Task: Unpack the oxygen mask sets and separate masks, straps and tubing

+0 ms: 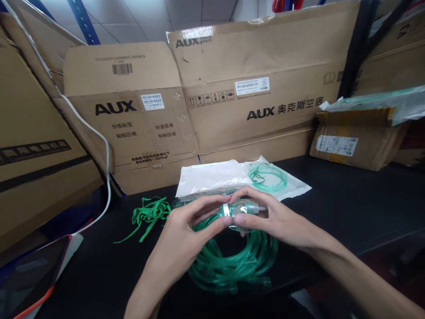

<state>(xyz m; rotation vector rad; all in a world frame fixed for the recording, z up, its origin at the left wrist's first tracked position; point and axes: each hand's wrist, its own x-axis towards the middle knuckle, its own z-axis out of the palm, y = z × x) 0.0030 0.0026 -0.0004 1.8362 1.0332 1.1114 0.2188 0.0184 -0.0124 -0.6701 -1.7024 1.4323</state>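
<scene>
My left hand and my right hand meet over a black table, both pinched on a clear plastic mask with a small metal clip and a nozzle sticking out to the right. Under my hands lies a coil of green tubing. Behind the mask sits a plastic bag holding another coil of green tubing. A heap of green elastic straps lies left of my left hand.
Large AUX cardboard boxes wall off the back of the table. A smaller carton with bagged goods on top stands at the right. A tablet in a red case lies at the lower left, by a white cable.
</scene>
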